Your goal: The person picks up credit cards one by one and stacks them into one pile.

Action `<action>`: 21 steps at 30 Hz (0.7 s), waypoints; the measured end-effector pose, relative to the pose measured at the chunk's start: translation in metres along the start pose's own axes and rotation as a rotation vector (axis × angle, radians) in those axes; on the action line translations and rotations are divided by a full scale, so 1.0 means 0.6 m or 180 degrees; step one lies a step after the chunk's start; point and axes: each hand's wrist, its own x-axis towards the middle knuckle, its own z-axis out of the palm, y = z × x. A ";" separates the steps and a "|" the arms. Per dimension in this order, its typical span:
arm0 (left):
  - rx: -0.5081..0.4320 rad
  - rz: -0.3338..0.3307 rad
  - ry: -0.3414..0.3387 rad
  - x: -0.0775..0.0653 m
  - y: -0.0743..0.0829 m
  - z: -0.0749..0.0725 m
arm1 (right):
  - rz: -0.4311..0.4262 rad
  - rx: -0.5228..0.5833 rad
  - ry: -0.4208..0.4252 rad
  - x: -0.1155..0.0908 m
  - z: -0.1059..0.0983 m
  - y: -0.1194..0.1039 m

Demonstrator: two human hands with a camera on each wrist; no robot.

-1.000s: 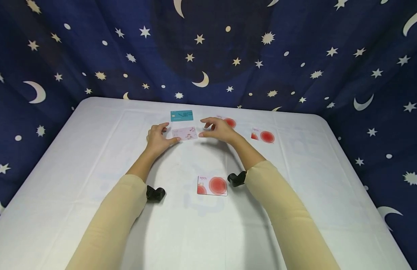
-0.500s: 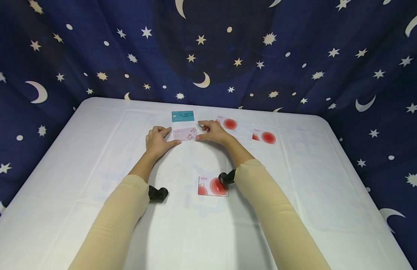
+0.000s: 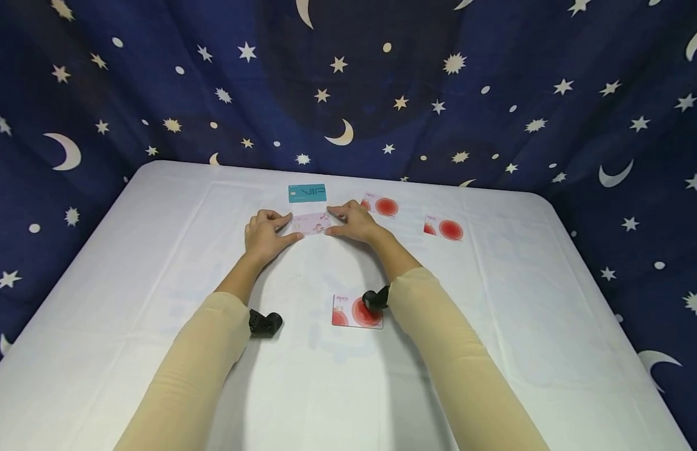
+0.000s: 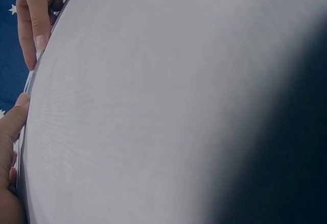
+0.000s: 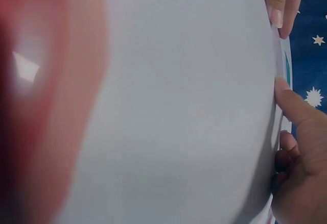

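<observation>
A pink card with a small chip and flower print lies flat on the white tablecloth toward the back. At its left end, my left hand holds the corners between thumb and index finger. My right hand does likewise at the right end, its other fingers curled under. Just behind lies a teal VIP card, apart from the pink one. In the left wrist view my left thumb sits at the left edge; the right wrist view shows my right thumb. Both views see the card only edge-on.
A red-and-white card lies nearer, partly covered by the right wrist's black camera. Two similar cards, one behind my right hand and another farther right, lie on the cloth. A starry blue curtain hangs behind the table.
My right hand has moved slightly left, and its fingertips have come onto the pink card's right end. The left index finger has also closed in on its corner.
</observation>
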 end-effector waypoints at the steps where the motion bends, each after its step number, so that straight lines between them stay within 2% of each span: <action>1: 0.0004 -0.0003 0.0003 0.000 0.000 0.000 | 0.0014 0.0005 0.0008 0.000 0.001 0.000; 13: -0.0075 -0.0071 0.0022 -0.001 0.001 -0.001 | 0.0152 0.0338 -0.0024 0.004 0.003 0.001; 21: -0.0104 0.0034 0.0100 0.002 0.003 0.002 | 0.0141 0.0691 -0.0008 0.002 -0.002 0.007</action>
